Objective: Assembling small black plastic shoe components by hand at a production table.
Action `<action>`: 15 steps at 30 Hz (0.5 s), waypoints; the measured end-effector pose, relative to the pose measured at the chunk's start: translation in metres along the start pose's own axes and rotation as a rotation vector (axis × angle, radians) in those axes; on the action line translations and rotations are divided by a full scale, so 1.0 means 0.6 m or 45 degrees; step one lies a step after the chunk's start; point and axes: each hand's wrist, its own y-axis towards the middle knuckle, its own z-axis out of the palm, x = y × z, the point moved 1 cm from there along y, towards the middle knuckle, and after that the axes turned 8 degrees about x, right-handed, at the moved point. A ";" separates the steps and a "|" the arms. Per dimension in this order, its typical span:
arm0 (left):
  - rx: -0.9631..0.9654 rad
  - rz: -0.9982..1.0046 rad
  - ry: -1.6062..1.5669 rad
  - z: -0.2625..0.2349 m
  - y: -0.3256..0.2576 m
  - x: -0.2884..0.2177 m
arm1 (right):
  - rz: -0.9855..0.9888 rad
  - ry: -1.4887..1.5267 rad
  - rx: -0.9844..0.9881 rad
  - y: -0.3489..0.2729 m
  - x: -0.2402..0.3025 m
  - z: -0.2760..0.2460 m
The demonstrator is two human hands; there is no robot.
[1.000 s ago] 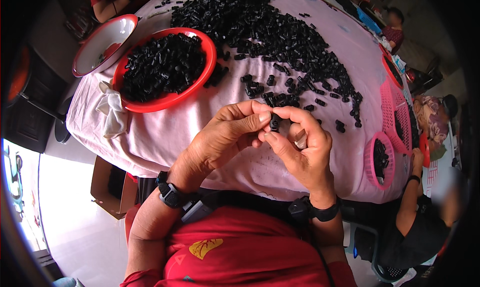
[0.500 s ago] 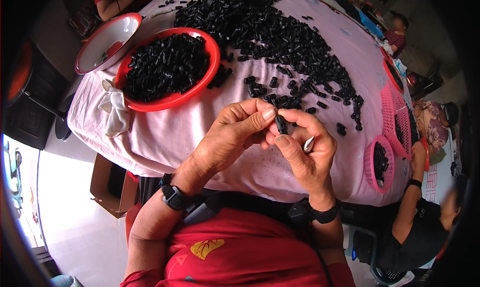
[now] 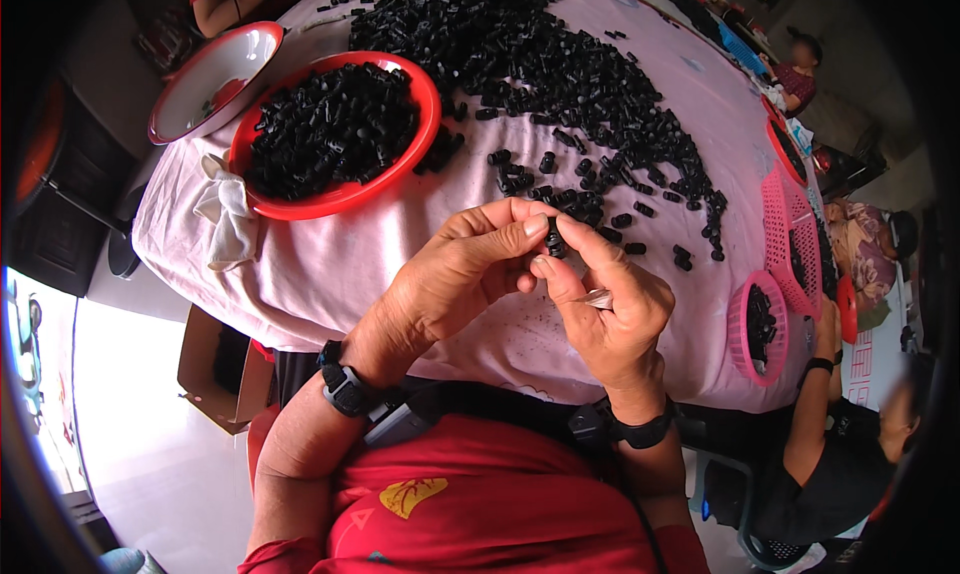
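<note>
Over the near part of the table, a small black ribbed plastic piece (image 3: 555, 240) stands between my two hands. The thumb and forefinger of my left hand (image 3: 455, 264) pinch its upper end. My right hand (image 3: 622, 319) is closed beside it, thumb and forefinger against the piece's other side. A slim silvery pointed object (image 3: 599, 299) is tucked between that hand's thumb and fingers; its kind cannot be made out. Just beyond my fingertips lie loose black pieces (image 3: 645, 210), the edge of a large heap of like pieces (image 3: 590, 94).
A red basin (image 3: 433, 114) full of black pieces stands left on the pink cloth (image 3: 330, 274), near a white enamel bowl (image 3: 195, 84) and a white glove (image 3: 228, 214). Pink baskets (image 3: 742, 349) are at right, by a co-worker's arm (image 3: 812, 404). A cardboard box (image 3: 215, 394) sits below left.
My right hand has turned slightly, and its thumb has shifted up and left toward the black piece. The silvery object now lies flatter. My left hand keeps its pinch.
</note>
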 end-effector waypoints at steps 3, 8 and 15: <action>-0.019 -0.006 -0.018 -0.003 0.000 0.003 | -0.066 -0.162 -0.007 0.000 0.003 -0.001; -0.046 0.032 -0.040 -0.004 0.000 0.004 | -0.070 -0.206 -0.087 0.001 0.006 0.000; -0.047 0.017 0.099 0.004 0.001 0.003 | -0.155 -0.257 -0.131 0.004 0.002 0.000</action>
